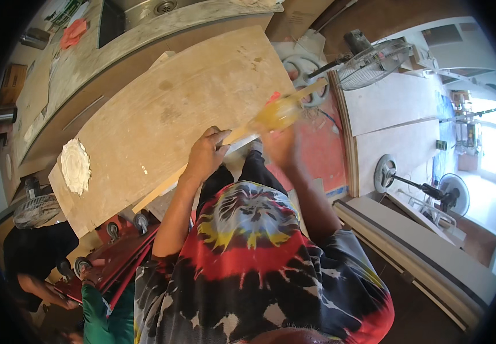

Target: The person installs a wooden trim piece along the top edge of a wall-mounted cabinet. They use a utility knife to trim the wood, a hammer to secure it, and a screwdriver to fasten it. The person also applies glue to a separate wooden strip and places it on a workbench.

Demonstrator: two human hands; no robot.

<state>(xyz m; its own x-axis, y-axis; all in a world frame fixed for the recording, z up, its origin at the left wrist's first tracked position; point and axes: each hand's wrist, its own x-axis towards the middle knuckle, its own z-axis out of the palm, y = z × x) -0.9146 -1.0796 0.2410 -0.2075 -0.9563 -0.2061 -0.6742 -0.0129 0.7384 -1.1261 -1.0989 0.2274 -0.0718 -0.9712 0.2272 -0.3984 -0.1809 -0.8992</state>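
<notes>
A large plywood board (167, 97) lies in front of me, with a long thin wooden strip (159, 193) along its near edge. My left hand (206, 152) is closed on the strip at about its middle, thumb and fingers at the edge. To the right, my right hand (281, 146) is smeared by motion. Right above it is a blurred yellow thing with red bits (277, 114), over the strip; its kind and the grip on it cannot be made out. A pale mound of putty-like paste (76, 166) sits at the board's left end.
Beyond the board runs a counter (144, 28) with a sink. Standing fans (374, 63) and large panels (397, 114) are on the right. At lower left, two other people handle a red wheeled cart (116, 261). A long bench-like ledge (414, 252) lies at lower right.
</notes>
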